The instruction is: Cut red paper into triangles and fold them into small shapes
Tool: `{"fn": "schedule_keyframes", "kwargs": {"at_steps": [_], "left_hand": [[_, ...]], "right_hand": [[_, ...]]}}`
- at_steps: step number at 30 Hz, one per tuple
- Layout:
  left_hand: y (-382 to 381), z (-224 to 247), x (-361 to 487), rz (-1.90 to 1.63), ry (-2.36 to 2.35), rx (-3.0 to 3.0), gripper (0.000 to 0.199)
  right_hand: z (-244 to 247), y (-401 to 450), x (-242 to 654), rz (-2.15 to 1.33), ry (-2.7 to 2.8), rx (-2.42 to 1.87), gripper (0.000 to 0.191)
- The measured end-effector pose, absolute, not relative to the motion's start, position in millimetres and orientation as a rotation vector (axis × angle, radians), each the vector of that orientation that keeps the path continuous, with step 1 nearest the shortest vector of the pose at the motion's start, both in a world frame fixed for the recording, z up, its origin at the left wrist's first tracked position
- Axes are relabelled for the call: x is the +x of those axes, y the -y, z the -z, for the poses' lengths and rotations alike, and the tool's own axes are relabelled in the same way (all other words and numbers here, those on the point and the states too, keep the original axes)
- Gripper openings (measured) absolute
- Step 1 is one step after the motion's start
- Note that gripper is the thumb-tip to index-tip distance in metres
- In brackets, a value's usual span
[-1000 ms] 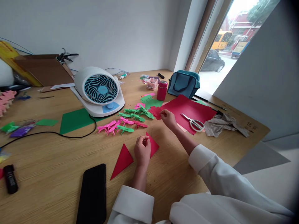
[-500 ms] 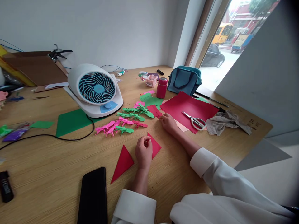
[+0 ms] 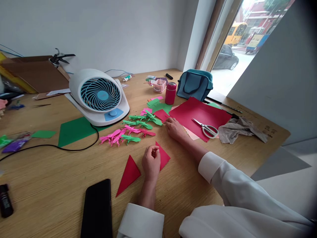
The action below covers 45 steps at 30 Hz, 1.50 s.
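Observation:
My left hand (image 3: 151, 162) rests on the wooden table with its fingers curled, at the left edge of a red paper triangle (image 3: 163, 156). Whether it pinches that paper is hidden. Another red triangle (image 3: 128, 175) lies flat to its left. Farther forward, my right hand (image 3: 174, 128) reaches to a small red paper piece (image 3: 161, 115), its fingertips low at the paper's near edge; their grip cannot be made out. Folded pink figures (image 3: 113, 137) and green figures (image 3: 141, 123) lie in a group left of my right hand. Silver scissors (image 3: 206, 129) rest on large red sheets (image 3: 195, 114).
A white fan (image 3: 99, 96) stands at the back left, its black cord (image 3: 61, 148) crossing the table. A phone (image 3: 96, 208) lies at the front. Toward the back are a red jar (image 3: 170, 93), a pink basket (image 3: 159, 86) and a blue bag (image 3: 193, 85). A crumpled cloth (image 3: 234, 130) is right.
My right hand has shifted slightly left and forward over the table. My left hand keeps its curled pose by the triangle. The whole view has moved a little.

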<state>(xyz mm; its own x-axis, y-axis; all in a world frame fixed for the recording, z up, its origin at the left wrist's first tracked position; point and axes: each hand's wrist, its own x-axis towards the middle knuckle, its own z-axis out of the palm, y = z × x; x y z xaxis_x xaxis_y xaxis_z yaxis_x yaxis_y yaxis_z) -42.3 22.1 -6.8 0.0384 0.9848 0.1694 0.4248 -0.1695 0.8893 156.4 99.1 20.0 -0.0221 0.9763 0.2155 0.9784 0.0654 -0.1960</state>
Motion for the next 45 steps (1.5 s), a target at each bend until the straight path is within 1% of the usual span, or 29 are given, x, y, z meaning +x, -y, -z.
{"fn": "schedule_keyframes", "kwargs": {"at_steps": [5, 16, 20, 24, 26, 29, 32, 35, 37, 39, 42, 45], "left_hand": [[-23, 7, -42, -1.113, -1.433, 1.664, 0.012], [-22, 7, -42, -1.121, -1.422, 1.67, 0.013], [-23, 8, -42, -1.119, -1.419, 1.671, 0.012], [-23, 6, -42, -1.118, -1.431, 1.646, 0.012], [-23, 4, -42, -1.142, -1.425, 1.615, 0.012], [-24, 4, -43, -1.194, -1.388, 1.537, 0.014], [-23, 6, -44, -1.271, -1.332, 1.398, 0.015], [-21, 8, -41, -1.345, -1.219, 1.219, 0.015], [-20, 9, -37, -1.399, -1.149, 1.107, 0.017], [-19, 9, -35, -1.448, -1.117, 1.031, 0.024], [-19, 11, -36, -1.445, -1.093, 1.024, 0.034], [-21, 12, -40, -1.353, -1.069, 1.082, 0.028]], "right_hand": [[-21, -107, 158, 0.038, 2.036, -2.038, 0.038], [-14, -120, 158, -0.012, 2.043, -2.014, 0.041], [-6, -104, 161, 0.014, 1.993, -2.007, 0.042], [3, -75, 159, 0.009, 1.966, -1.944, 0.038], [5, -60, 156, -0.064, 1.928, -1.839, 0.035], [4, -38, 146, -0.271, 1.794, -1.645, 0.031], [0, -19, 132, -0.593, 1.639, -1.497, 0.028], [-6, -7, 118, -0.906, 1.549, -1.339, 0.032], [-8, -3, 113, -0.991, 1.565, -1.318, 0.033], [-8, 0, 112, -1.027, 1.61, -1.36, 0.029], [-8, 0, 117, -1.105, 1.656, -1.354, 0.031], [-7, -1, 124, -1.184, 1.672, -1.27, 0.033]]}}
